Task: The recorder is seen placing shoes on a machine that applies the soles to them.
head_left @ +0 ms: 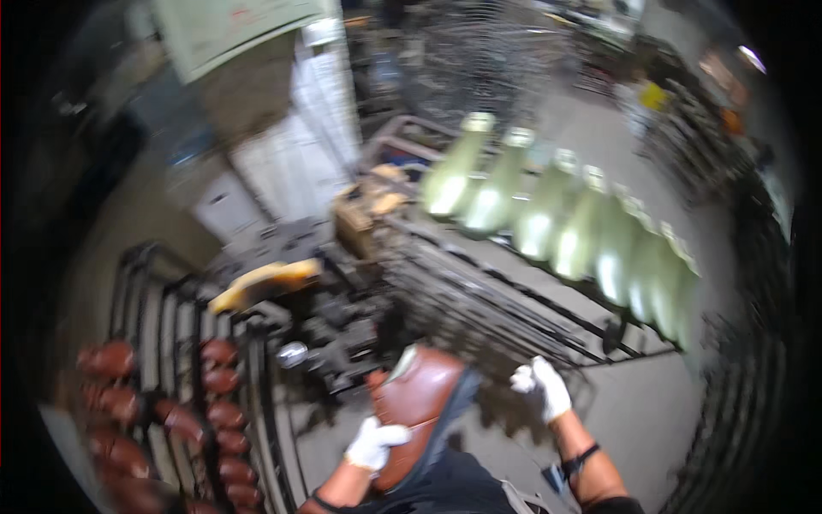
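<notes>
A brown leather shoe (417, 394) with a thick dark sole is tilted in front of my lap, its sole toward the right. My left hand (377, 442), in a white glove, is closed on its lower part, thumb across the leather. My right hand (545, 390), also white-gloved, is raised to the right of the shoe and apart from it. Its fingers look loosely bent and apart, with nothing visible in them, though the picture is somewhat blurred. A dark band circles the right forearm (592, 463).
At the left, a black metal rack (163, 313) holds several brown shoes (111, 360). Dark machinery with a yellow-orange curved part (265, 283) stands ahead. Beyond my right hand, pale green shoe lasts (535, 223) line a metal rack (479, 278). A pale cabinet (231, 34) rises at the back left.
</notes>
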### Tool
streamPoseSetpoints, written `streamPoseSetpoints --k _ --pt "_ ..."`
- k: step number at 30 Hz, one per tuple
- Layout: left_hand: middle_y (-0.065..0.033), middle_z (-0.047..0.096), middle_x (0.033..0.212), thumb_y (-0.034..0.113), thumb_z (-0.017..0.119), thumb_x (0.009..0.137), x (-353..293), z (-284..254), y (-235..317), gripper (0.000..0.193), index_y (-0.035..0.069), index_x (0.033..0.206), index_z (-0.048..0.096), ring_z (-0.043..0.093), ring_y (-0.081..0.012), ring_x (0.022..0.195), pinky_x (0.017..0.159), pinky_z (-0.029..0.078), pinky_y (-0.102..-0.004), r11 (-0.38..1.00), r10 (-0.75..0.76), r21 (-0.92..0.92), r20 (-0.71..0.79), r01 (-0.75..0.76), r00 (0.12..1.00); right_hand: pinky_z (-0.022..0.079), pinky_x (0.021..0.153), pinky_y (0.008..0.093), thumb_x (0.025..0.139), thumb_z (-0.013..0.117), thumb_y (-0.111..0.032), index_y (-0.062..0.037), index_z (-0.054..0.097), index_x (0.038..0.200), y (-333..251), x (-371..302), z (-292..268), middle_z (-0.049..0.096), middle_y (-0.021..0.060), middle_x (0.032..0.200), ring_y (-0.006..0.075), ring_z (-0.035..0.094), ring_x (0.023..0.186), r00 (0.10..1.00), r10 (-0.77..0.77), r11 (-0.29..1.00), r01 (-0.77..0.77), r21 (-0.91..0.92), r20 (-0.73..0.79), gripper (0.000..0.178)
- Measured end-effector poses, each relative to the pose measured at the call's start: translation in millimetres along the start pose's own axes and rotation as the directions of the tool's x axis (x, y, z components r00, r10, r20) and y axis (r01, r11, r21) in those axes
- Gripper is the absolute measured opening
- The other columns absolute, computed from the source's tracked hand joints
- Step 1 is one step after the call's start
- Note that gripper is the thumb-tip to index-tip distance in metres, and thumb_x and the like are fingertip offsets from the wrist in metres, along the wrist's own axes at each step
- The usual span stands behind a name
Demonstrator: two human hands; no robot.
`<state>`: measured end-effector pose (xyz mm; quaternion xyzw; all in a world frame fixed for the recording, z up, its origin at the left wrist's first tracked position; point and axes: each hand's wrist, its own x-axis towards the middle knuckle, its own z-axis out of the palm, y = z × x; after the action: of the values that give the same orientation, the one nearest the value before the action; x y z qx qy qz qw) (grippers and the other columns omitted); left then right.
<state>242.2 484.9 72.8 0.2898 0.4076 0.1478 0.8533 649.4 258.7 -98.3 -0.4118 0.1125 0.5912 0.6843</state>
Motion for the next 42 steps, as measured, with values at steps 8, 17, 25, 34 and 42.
streamPoseSetpoints --k 8,17,25,34,42 --pt "-0.002 0.075 0.108 0.022 0.072 0.102 -55.4 -12.5 10.9 0.025 0.0 0.114 0.073 0.064 -0.0129 0.095 0.085 0.053 -0.0338 0.858 0.407 0.351 -0.02 -0.375 0.913 0.048 0.113 0.0367 0.074 0.097 -0.022 0.0072 0.024 0.166 75.7 -73.4 408.2 0.061 0.0163 0.147 0.021 0.061 0.129 0.757 -0.361 0.332 0.65 -0.684 0.545 0.122" --pt "-0.0061 0.07 0.095 0.016 0.078 0.095 -119.9 -105.4 -9.9 0.022 -0.001 0.106 0.07 0.069 -0.0166 0.096 0.079 0.06 -0.0341 0.948 0.24 -0.105 -0.379 -0.299 0.894 0.053 0.105 0.0348 0.07 0.093 -0.035 0.0085 0.025 0.164 88.2 -90.9 525.6 0.066 0.0215 0.137 0.0255 0.068 0.12 0.771 -0.242 -0.054 0.596 -0.801 0.59 0.124" --pt "-0.0093 0.071 0.112 0.011 0.07 0.097 -128.3 -122.3 56.4 0.027 -0.005 0.12 0.068 0.066 -0.0163 0.112 0.102 0.052 -0.0316 0.863 0.502 0.139 -0.356 -0.486 0.788 0.059 0.088 0.0518 0.076 0.081 -0.033 0.0073 0.027 0.159 142.4 -127.4 595.4 0.064 0.0321 0.114 0.0485 0.07 0.102 0.703 -0.219 -0.715 0.356 -0.602 0.676 0.107" --pt "-0.0209 0.071 0.126 0.038 0.071 0.103 -40.8 -50.2 114.4 0.067 -0.002 0.153 0.051 0.07 -0.0336 0.113 0.101 0.053 -0.0397 0.474 0.88 0.471 -0.283 -0.744 0.382 0.052 0.106 0.0372 0.096 0.079 -0.02 0.0073 0.034 0.161 114.8 -94.7 538.4 0.066 0.0149 0.135 0.0201 0.063 0.124 0.809 -0.053 0.271 0.575 -0.772 0.585 0.083" --pt "-0.0098 0.056 0.156 0.021 0.065 0.109 -64.3 -68.3 134.1 0.063 -0.003 0.162 0.041 0.052 -0.0146 0.139 0.118 0.04 -0.031 0.736 0.675 0.033 -0.12 -0.676 0.728 0.052 0.108 0.034 0.101 0.071 -0.006 -0.0017 0.055 0.145 150.9 -100.6 528.4 0.072 0.0089 0.131 0.0166 0.068 0.118 0.872 0.024 0.511 0.409 -0.756 0.489 0.047"
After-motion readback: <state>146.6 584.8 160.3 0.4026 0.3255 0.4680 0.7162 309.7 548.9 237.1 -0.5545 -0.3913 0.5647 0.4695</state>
